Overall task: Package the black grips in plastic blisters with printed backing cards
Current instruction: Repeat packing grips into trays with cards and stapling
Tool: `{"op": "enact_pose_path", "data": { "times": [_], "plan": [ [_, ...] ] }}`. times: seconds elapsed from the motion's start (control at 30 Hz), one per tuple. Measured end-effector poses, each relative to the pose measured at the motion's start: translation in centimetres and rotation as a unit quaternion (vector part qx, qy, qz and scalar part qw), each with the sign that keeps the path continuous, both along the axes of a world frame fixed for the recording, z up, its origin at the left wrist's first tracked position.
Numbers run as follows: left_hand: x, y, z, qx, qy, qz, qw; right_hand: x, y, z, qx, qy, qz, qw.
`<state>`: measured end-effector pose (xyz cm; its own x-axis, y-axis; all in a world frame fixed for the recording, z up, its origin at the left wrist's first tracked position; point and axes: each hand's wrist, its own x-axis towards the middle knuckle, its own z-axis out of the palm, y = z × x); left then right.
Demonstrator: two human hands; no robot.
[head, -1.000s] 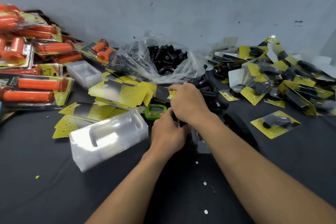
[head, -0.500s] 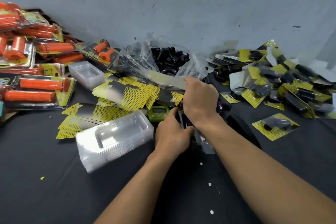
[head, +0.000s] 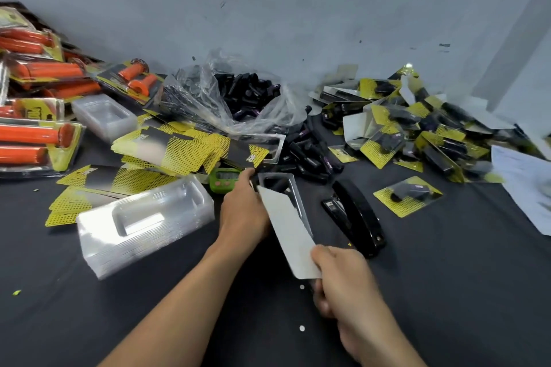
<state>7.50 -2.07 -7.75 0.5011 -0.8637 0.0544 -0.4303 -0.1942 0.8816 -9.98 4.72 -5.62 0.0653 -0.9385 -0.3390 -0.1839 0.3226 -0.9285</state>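
My left hand [head: 243, 211] grips a clear plastic blister [head: 293, 192] with a black grip inside, at table centre. My right hand [head: 343, 283] pinches the near end of a backing card [head: 287, 232], its plain white back facing up and its far end lying over the blister. Loose black grips [head: 310, 158] lie beyond, spilling from a clear bag [head: 235, 98]. Yellow-black printed cards [head: 179, 152] are fanned out at left. A stack of empty blisters [head: 143, 223] sits left of my left hand.
A black stapler [head: 357, 217] lies right of the blister. A green timer [head: 225, 179] sits behind my left hand. Finished yellow packs [head: 408, 197] pile up at right, orange grip packs [head: 35, 140] at far left. A white paper [head: 524, 185] lies at the right edge.
My right hand left the card pile and came back toward me with a backing card, white side up. My left hand still holds the blister. The stapler is now uncovered.
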Motion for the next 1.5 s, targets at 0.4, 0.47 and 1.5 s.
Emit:
{"op": "enact_pose_path", "data": {
  "times": [0.4, 0.47, 1.5],
  "plan": [
    [0.1, 0.2, 0.2, -0.026, 0.012, 0.02, 0.999, -2.5, -0.7, 0.6, 0.117, -0.149, 0.068, 0.98],
    [0.3, 0.2, 0.1, -0.026, 0.024, 0.017, 0.999, -2.9, -0.7, 0.5, 0.113, -0.176, 0.081, 0.974],
    [-0.2, 2.4, 0.6, 0.028, -0.066, -0.11, 0.991, -3.9, -1.6, 1.4, 0.155, -0.148, -0.027, 0.976]
  ]
}}
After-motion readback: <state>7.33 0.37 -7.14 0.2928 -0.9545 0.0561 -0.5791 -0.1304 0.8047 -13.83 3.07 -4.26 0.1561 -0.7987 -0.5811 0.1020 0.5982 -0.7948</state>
